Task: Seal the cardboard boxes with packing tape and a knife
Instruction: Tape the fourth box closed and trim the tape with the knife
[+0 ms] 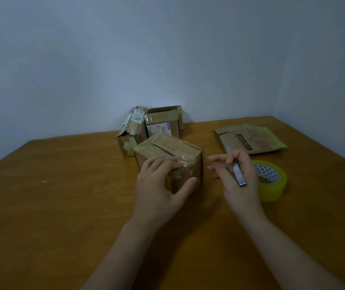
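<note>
"On the desk (62, 195), closest to us, what did we hold?"

"Our left hand (159, 189) gripped the taped box (167, 147), fingers on its top edge, thumb on its front. Our right hand (230, 185), just beside it, pinched the knife (238, 173)."

"And farther off?"

"We saw the tape roll (272, 192) just right of that hand, then a flattened box (251, 139), and a torn box (130, 135) and an open box (163, 122) against the wall (167, 49)."

Head camera looks down, close over table (62, 206).

Taped brown box (168, 151) stands upright; yellow tape roll (274, 186) lies rightward, slim knife (238, 174) held between.
</note>
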